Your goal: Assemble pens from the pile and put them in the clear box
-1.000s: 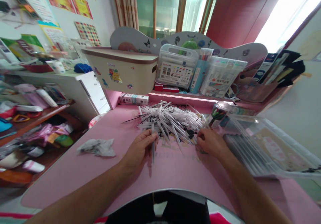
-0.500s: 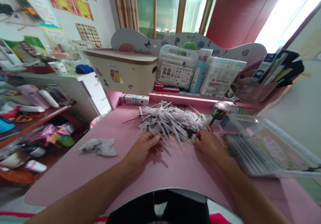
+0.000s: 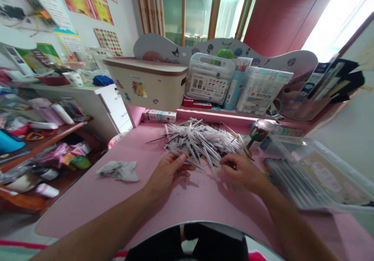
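My left hand [image 3: 172, 168] pinches a slim grey pen barrel [image 3: 191, 162] between thumb and fingers, its end pointing right. My right hand [image 3: 241, 169] is closed, thumb and fingertips together, just right of that barrel's end. Whatever lies in its pinch is blurred and partly hidden. Behind both hands spreads a loose pile of white pen tubes [image 3: 204, 136] mixed with small black parts. At the right, a clear plastic box [image 3: 339, 204] holds a row of grey pens [image 3: 295, 183].
A crumpled tissue [image 3: 118, 170] lies on the pink desk [image 3: 122, 206] at left. A drink can [image 3: 259, 132] stands right of the pile. Along the back are a beige bin [image 3: 149, 85], marker cases [image 3: 209, 80], a blue pencil pack [image 3: 233, 87] and a small box [image 3: 159, 115].
My right hand has come left from the pile's right edge toward the left hand. The barrel in my left hand now lies flatter. The view has shifted slightly.
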{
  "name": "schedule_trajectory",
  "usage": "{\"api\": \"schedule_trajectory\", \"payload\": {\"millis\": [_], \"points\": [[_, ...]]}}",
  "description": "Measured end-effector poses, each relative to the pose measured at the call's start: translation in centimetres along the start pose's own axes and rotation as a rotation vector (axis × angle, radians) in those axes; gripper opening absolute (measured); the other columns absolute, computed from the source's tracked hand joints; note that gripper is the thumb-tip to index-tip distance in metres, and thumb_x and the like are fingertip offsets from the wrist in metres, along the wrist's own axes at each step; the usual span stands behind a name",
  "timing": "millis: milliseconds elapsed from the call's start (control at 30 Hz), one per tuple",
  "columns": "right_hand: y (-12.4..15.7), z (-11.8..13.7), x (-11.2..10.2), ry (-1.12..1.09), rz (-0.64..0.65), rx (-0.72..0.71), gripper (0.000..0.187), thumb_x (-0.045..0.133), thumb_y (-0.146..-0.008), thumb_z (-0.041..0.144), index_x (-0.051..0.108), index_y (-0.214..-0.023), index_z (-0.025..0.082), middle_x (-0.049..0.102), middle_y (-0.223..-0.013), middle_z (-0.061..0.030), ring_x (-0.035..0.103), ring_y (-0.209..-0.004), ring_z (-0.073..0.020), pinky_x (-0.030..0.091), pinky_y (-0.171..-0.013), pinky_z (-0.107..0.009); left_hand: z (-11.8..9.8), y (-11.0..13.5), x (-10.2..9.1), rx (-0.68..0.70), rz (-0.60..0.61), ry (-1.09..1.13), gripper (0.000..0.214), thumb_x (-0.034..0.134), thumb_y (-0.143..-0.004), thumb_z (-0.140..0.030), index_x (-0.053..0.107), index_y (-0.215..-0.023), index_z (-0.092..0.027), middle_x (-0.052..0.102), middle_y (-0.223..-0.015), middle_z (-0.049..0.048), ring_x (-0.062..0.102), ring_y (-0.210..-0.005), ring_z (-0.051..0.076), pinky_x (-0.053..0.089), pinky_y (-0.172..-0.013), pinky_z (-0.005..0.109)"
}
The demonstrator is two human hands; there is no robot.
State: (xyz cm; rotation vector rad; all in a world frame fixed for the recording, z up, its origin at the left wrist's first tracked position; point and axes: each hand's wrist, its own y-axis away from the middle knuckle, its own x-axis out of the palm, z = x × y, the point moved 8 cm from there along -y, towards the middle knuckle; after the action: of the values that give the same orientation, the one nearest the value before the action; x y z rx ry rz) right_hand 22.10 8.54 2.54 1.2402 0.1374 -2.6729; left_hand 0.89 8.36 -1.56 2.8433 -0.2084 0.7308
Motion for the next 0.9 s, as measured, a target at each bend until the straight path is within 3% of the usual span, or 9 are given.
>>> {"api": "schedule_trajectory", "payload": {"millis": [167,467,733,900], "points": [[0.4,1.0,3.2,-0.166,0.115,0.028,0.015,0.052,-0.075,0.02,0.067,-0.077,0.016,0.061,-0.062,0.0007,0.053,-0.054,-0.0107,0.037,-0.051,-0.02,-0.6,0.3,0.4,0.041,-0.001,-0.01,0.03,0.079,-0.075,-0.035,0.059,-0.09,-0.018,0.072,-0.081,0.0006,0.072,-0.069,0.015,0.054,-0.054,0.019],[0.5,0.8,5.7,-0.444,0.25,0.073,0.009,0.051,-0.079,0.023,0.058,-0.078,0.017,0.065,-0.066,-0.0002,0.056,-0.05,-0.0097,0.042,-0.049,-0.019,-0.3,0.4,0.5,0.026,-0.005,-0.092,0.03,0.077,-0.076,-0.037,0.058,-0.089,-0.018,0.072,-0.082,0.0019,0.07,-0.07,0.015,0.053,-0.051,0.02],[0.5,0.6,6.1,-0.631,0.262,0.122,0.01,0.058,-0.077,0.027,0.055,-0.079,0.018,0.067,-0.066,-0.0011,0.058,-0.05,-0.0095,0.047,-0.049,-0.02,-0.7,0.3,0.3,0.041,-0.03,-0.073,0.031,0.079,-0.074,-0.036,0.058,-0.088,-0.017,0.072,-0.079,0.0019,0.071,-0.069,0.016,0.054,-0.054,0.02],[0.6,0.9,6.2,-0.657,0.236,0.128,0.011,0.058,-0.077,0.027,0.053,-0.083,0.019,0.062,-0.063,0.0024,0.054,-0.048,-0.0082,0.044,-0.046,-0.019,-0.3,0.3,0.3,0.016,-0.019,-0.055,0.03,0.079,-0.074,-0.035,0.059,-0.088,-0.018,0.071,-0.077,0.0016,0.069,-0.066,0.014,0.052,-0.051,0.019]]}}
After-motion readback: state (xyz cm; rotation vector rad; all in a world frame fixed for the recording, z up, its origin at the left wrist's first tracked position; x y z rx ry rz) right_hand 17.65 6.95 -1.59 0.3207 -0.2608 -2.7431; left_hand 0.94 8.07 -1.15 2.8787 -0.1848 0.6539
